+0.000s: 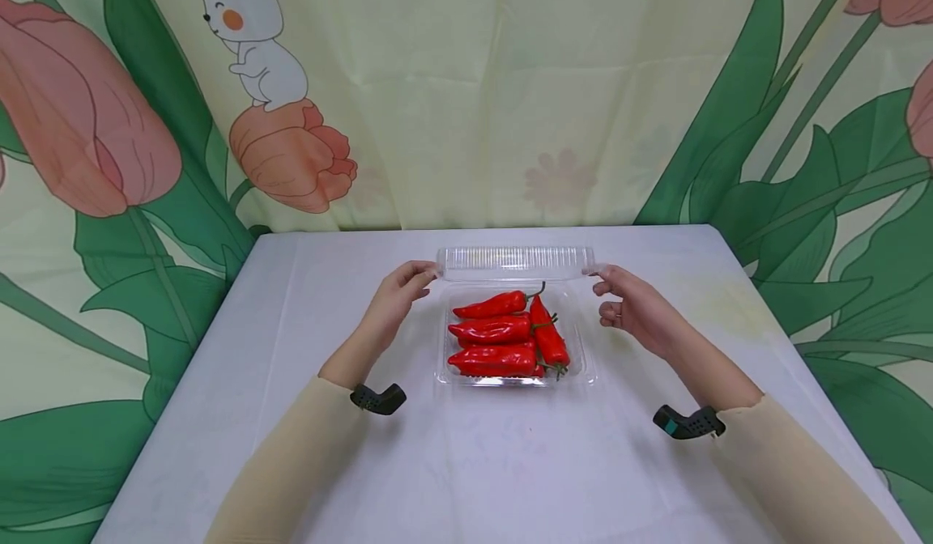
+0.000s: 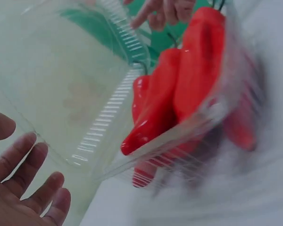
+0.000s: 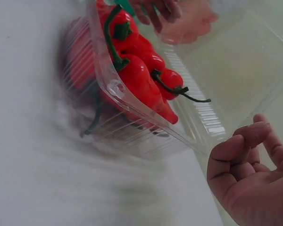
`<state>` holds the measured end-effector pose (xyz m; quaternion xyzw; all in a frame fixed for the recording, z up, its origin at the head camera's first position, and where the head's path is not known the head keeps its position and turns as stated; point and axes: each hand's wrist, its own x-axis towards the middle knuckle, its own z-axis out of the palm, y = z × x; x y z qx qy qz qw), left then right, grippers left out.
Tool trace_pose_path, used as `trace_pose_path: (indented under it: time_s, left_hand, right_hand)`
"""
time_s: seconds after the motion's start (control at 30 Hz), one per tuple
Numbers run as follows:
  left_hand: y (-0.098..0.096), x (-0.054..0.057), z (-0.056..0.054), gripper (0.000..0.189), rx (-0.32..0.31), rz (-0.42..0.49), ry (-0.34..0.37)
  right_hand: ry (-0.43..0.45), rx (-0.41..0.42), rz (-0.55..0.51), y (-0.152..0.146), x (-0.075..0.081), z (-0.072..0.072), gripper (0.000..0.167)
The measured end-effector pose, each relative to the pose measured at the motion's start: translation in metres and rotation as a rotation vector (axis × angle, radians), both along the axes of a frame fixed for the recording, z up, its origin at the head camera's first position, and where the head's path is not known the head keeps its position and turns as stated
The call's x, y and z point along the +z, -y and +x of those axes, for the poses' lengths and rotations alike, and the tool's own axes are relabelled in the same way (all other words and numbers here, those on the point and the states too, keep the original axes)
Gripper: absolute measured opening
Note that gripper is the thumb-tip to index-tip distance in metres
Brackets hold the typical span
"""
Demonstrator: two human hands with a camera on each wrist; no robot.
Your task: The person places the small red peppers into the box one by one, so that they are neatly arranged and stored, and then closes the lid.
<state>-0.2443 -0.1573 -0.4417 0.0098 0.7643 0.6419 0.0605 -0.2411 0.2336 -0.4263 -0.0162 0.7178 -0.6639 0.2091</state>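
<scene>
A clear plastic clamshell box [image 1: 442, 370] stands on the table with its hinged lid [image 1: 517, 262] raised at the far side. Several glossy red peppers [image 1: 496, 329] with green stems lie in the box. My left hand [image 1: 397, 297] is at the lid's left edge. In the left wrist view its fingers [image 2: 23, 162] extend to that edge, thumb apart from them. On the opposite side, my right hand [image 1: 634, 305] touches the lid's right edge with a fingertip. Its other fingers [image 3: 226, 160] bend loosely, holding nothing.
A white cloth covers the table [image 1: 510, 463]. Behind it hangs a curtain [image 1: 437, 107] printed with tulips, leaves and a rabbit. Black straps with small devices [image 1: 379, 399] are on both wrists, below beige sleeves [image 1: 291, 463].
</scene>
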Motion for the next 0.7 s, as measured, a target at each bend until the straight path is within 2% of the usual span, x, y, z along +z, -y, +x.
trace_pose_path:
  time_s: [0.2, 0.43, 0.7]
  left_hand:
    - [0.001, -0.008, 0.026, 0.039, -0.045, -0.072, 0.006]
    - [-0.005, -0.019, 0.056, 0.048, -0.077, -0.143, 0.004]
    - [-0.011, -0.028, 0.079, 0.063, -0.092, -0.112, 0.033]
  right_hand:
    - [-0.015, 0.048, 0.036, -0.001, -0.004, 0.026, 0.055]
    - [-0.080, 0.069, 0.206, -0.002, -0.015, 0.058, 0.062]
    - [-0.069, 0.060, 0.248, 0.003, -0.031, 0.075, 0.070]
